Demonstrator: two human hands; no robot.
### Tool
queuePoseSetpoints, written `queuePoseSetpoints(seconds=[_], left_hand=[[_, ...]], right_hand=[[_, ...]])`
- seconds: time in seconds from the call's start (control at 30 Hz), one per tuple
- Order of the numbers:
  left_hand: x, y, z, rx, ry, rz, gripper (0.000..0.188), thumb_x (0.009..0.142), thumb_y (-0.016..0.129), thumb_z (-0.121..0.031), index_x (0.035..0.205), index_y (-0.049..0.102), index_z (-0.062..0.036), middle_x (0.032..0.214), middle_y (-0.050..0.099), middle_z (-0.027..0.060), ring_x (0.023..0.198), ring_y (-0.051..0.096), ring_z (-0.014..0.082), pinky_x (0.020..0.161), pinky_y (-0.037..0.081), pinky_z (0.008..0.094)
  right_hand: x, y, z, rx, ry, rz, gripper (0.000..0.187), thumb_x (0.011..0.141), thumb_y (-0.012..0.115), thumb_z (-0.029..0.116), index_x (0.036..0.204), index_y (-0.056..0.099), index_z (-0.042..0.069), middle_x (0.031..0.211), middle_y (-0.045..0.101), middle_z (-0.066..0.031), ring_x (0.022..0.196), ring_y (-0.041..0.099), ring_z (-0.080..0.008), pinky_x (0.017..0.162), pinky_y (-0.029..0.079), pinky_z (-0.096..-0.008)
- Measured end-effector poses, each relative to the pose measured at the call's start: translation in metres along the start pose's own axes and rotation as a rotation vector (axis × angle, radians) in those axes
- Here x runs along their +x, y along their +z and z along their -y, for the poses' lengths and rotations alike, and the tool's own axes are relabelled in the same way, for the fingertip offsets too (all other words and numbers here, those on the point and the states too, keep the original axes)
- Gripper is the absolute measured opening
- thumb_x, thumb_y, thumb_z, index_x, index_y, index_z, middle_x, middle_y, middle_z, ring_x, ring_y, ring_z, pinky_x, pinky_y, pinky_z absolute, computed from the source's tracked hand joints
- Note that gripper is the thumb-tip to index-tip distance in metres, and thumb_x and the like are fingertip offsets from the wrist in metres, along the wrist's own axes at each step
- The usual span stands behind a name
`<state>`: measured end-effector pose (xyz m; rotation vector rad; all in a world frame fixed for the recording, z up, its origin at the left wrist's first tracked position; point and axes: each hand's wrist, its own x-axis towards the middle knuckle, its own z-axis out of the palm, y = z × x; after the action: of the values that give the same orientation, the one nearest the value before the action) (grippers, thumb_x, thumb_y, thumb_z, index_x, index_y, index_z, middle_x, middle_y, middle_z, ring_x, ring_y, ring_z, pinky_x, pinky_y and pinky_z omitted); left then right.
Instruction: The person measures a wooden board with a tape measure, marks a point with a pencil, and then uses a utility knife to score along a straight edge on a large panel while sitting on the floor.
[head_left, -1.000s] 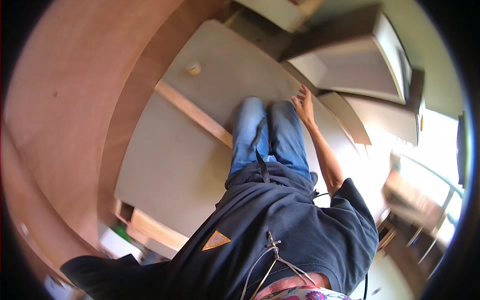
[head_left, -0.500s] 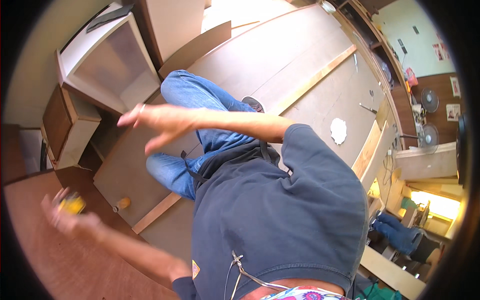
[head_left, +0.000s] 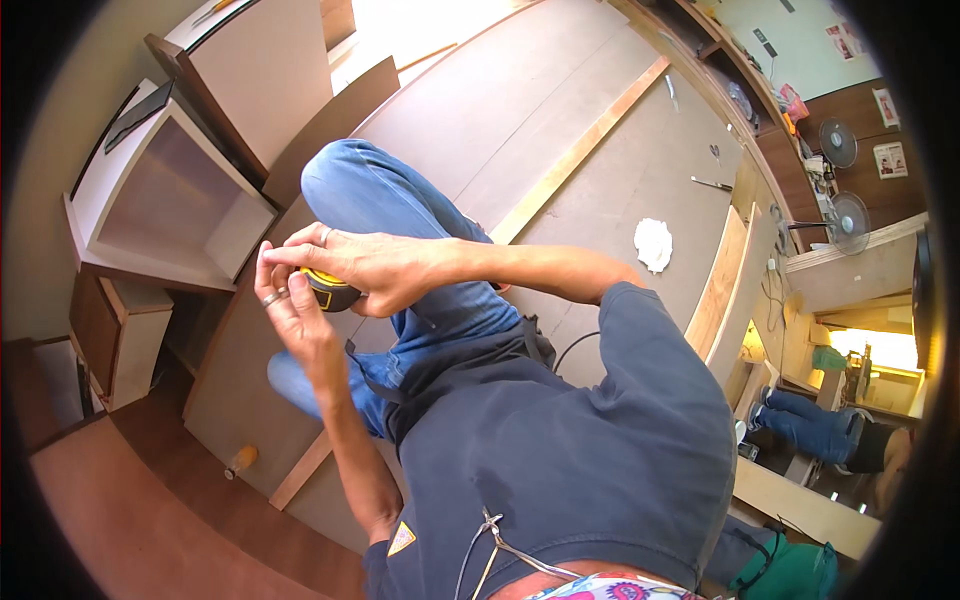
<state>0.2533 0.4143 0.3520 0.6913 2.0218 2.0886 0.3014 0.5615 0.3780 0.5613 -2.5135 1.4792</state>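
Note:
A yellow and black tape measure (head_left: 330, 292) is between my two hands, in front of my bent knees. My right hand (head_left: 375, 262) is closed over it from above, its thumb beneath the case. From below, my left hand (head_left: 308, 325) comes up against the same tape measure, its ringed fingers closed at the left side of the case. Fingers cover part of the case, and I cannot make out any drawn-out blade. Both hands hang above the large grey-brown panel (head_left: 555, 115), near the open white-lined cabinet box (head_left: 190, 190).
A wooden strip (head_left: 585, 150) crosses the panel. On the panel lie a crumpled white piece (head_left: 653, 245), a dark slim tool (head_left: 711, 184) and a small orange-brown bottle (head_left: 242, 459). A reddish-brown board (head_left: 130, 510) stands at lower left. Another person (head_left: 815, 425) is at far right.
My left hand has brought the tape measure up and right to my right hand. My right hand has gone from empty with fingers spread to closed over it. The view has shifted.

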Motion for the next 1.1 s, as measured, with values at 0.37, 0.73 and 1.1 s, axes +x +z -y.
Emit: queuePoseSetpoints(seconds=[0.37,0.73,1.1], left_hand=[[0.017,-0.023,0.016,-0.583,-0.372,0.165,0.054,0.092,0.07,-0.009,0.139,0.044,-0.0046,0.125,0.058,0.0095,0.118,0.055,0.0184,0.104,0.043,0.0338],[0.079,-0.011,0.054,-0.772,-0.283,0.398,0.037,0.092,0.065,-0.001,0.127,0.055,-0.0079,0.106,0.058,0.0034,0.099,0.057,0.0116,0.09,0.049,0.0313],[0.146,-0.32,0.298,-0.67,-0.44,-0.325,0.028,0.096,0.059,0.001,0.122,0.052,-0.0069,0.099,0.062,0.0115,0.089,0.062,0.0217,0.084,0.055,0.0423]], right_hand=[[0.01,-0.035,0.0,-0.404,0.142,0.278,0.092,0.074,0.081,0.042,0.149,0.032,0.022,0.1,0.063,-0.0204,0.094,0.065,-0.0385,0.077,0.057,-0.0471],[-0.033,-0.121,-0.015,-0.352,0.301,0.35,0.086,0.077,0.078,0.036,0.15,0.036,0.019,0.127,0.06,-0.0198,0.119,0.057,-0.0359,0.101,0.047,-0.0443],[-0.08,-0.242,-0.141,-0.054,1.298,0.646,0.063,0.092,0.063,0.042,0.144,0.049,0.008,0.111,0.058,-0.0037,0.103,0.053,-0.0156,0.093,0.044,-0.0302]])
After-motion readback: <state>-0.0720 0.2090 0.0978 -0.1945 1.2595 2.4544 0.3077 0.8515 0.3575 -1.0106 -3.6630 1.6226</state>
